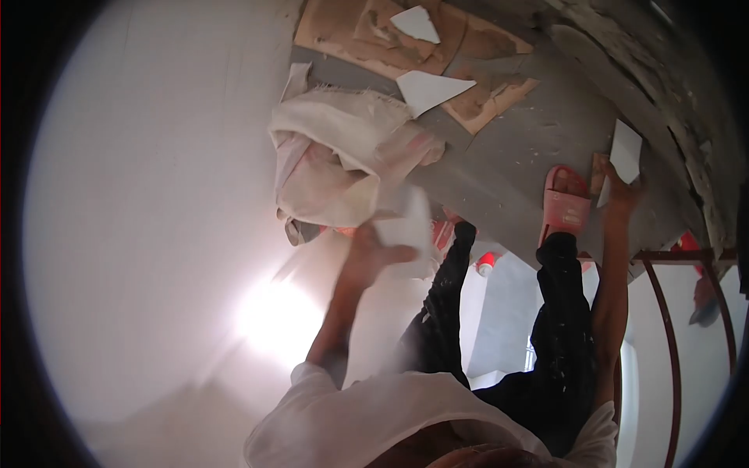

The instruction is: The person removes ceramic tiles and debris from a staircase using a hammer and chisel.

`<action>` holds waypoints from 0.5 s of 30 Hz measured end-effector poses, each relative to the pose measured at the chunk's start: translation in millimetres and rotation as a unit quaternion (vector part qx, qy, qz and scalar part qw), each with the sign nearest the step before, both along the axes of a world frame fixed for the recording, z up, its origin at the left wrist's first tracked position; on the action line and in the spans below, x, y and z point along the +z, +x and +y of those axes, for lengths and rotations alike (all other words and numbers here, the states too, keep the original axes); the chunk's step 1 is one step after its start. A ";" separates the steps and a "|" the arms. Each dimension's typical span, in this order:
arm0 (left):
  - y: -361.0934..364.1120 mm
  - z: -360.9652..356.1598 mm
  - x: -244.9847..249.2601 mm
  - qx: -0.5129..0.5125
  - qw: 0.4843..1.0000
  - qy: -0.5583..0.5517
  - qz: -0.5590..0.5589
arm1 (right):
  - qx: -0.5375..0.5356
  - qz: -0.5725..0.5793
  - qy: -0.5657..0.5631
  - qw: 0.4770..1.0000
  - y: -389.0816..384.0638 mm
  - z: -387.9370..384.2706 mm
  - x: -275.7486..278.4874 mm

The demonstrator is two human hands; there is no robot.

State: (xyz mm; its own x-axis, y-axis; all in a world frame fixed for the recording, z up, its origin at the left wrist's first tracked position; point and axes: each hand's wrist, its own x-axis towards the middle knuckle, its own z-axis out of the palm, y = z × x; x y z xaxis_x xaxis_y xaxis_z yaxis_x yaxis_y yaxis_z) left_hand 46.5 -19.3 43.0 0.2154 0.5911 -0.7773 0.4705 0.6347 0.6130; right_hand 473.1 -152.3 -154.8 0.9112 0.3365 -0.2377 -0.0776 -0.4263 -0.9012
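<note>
My left hand point(368, 256) is at a white flat piece point(415, 222), blurred by motion, that looks like broken tile. Its thumb lies across the piece, and the other fingers are partly hidden behind it. Farther right, my right hand point(622, 193) has its fingers on the lower end of another angular white tile piece point(626, 150). A small brown piece point(599, 171) is just left of those fingers. Close above my left hand, a crumpled off-white woven sack point(331, 129) lies on the grey floor point(515, 148).
Brown broken slabs point(413, 39) lie at the top, with white shards point(433, 90) on and beside them. A white wall point(148, 195) fills the left. My foot in a pink sandal point(566, 204) stands near a brown railing point(663, 312). A rough ledge point(647, 86) curves along the right.
</note>
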 end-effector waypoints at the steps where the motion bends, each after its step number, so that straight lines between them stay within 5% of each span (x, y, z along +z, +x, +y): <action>1: -23.8 6.2 9.9 0.079 0.997 -0.014 -0.014 | 0.022 0.013 -0.065 0.998 18.4 -22.3 -31.8; 4: -63.2 33.2 24.6 0.295 0.953 0.045 -0.048 | 0.028 0.115 -0.059 0.991 16.3 -11.2 -9.3; 6: -86.0 64.8 5.0 0.322 0.944 0.070 0.012 | 0.041 0.140 -0.015 0.989 12.8 -8.5 -3.4; 8: -112.8 94.5 -23.4 0.296 0.947 0.006 0.123 | 0.097 0.172 0.021 0.980 22.8 -25.2 -7.4; 10: -111.1 119.8 -55.8 0.281 0.953 -0.058 0.098 | 0.158 0.055 -0.047 0.985 51.4 -65.5 -48.6; 15: -86.4 135.2 -116.3 0.215 0.971 0.034 0.099 | 0.048 0.107 -0.045 0.992 4.7 -5.8 33.2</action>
State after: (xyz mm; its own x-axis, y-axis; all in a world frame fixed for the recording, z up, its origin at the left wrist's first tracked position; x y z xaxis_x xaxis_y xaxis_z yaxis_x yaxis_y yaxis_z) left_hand -39.9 115.8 -73.4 -0.2121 0.6446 -0.7346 0.2840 0.7599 0.5848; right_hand 477.8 -158.2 -121.6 0.8008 0.3881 -0.4562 -0.2188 -0.5195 -0.8260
